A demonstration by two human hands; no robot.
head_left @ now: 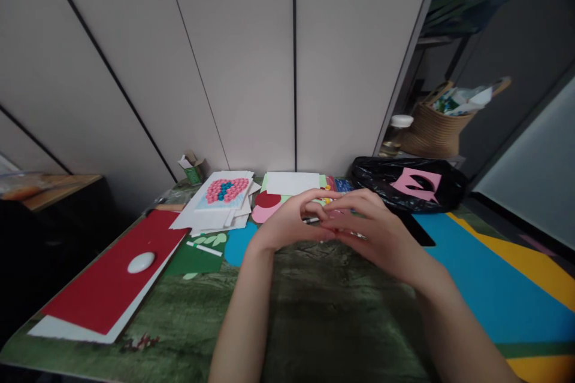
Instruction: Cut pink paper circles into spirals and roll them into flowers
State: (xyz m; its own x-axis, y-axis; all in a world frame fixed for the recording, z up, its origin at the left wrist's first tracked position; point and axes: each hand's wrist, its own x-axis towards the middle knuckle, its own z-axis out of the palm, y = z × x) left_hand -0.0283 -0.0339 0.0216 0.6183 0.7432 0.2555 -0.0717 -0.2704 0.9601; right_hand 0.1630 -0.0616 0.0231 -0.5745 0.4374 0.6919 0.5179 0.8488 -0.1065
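Observation:
My left hand (291, 221) and my right hand (375, 230) are raised over the middle of the table, with their fingertips brought together. The left fingers curl towards the left thumb. My right fingers bend across to meet them, slightly apart from one another. Anything pinched where the fingertips meet is too small or too hidden to make out. Behind the hands, partly covered, lie a white sheet (294, 183), a dark red paper circle (268, 200) and a pink paper piece (263, 214). A dark-and-white pen (311, 221) shows in the gap between the hands.
On the left lie red paper (112, 275) with a white oval object (141, 263), a marker (204, 248) on green paper, and a pink-and-blue dotted picture (227, 191) on white sheets. At the right are blue paper (485, 287), a black bag (372, 173) and pink cut paper (417, 184).

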